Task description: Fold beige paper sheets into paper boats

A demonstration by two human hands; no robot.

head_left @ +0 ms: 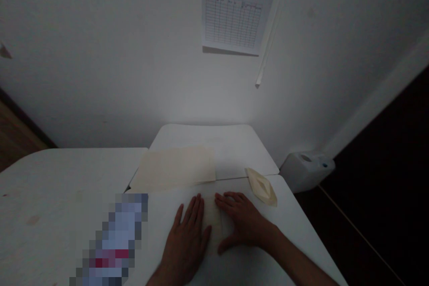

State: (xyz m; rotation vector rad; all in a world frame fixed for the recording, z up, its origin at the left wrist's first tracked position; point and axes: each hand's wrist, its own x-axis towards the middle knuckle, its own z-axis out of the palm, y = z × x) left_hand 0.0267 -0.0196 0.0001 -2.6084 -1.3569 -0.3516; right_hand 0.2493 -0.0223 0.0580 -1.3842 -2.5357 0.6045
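Observation:
My left hand (186,239) lies flat on the white table (301,228), fingers stretched out and together. My right hand (241,223) rests beside it, palm down, fingers spread toward the left. Both press on a pale sheet of paper (214,228) that is hard to tell from the tabletop. A folded cream paper boat (262,186) lies just beyond my right hand. A cream sheet of paper (176,167) lies flat further back, above my left hand.
A second white table (50,187) adjoins on the left. A pixelated blurred patch (114,241) covers something near my left hand. A printed chart (234,18) hangs on the wall. A white box-like appliance (306,170) stands on the dark floor at the right.

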